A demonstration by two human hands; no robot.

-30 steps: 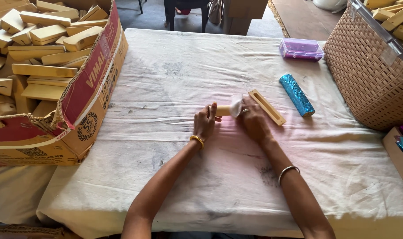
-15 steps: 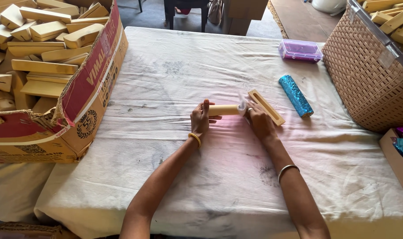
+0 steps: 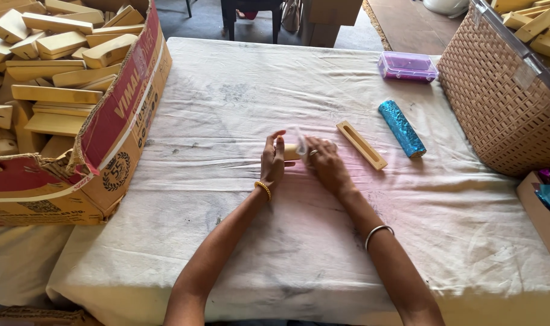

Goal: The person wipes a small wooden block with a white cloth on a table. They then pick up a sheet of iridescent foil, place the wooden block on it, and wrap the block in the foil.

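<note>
One big table w/ white cloth (image 3: 227, 108) fills the view. Cardboard box (image 3: 115, 130) at left, packed w/ tan wooden pieces; woven basket (image 3: 498, 102) at right w/ more. Blue glitter roll (image 3: 402, 128) lies near a purple lidded box (image 3: 406, 65). Slotted wooden tray (image 3: 362, 145) lies just right of the hands. Mid-table, left hand (image 3: 272, 160) grips one end of a small tan wooden block (image 3: 290, 151); right hand (image 3: 326, 164) grips the other end, clear plastic wrap (image 3: 299, 134) sticking up between them.
</note>
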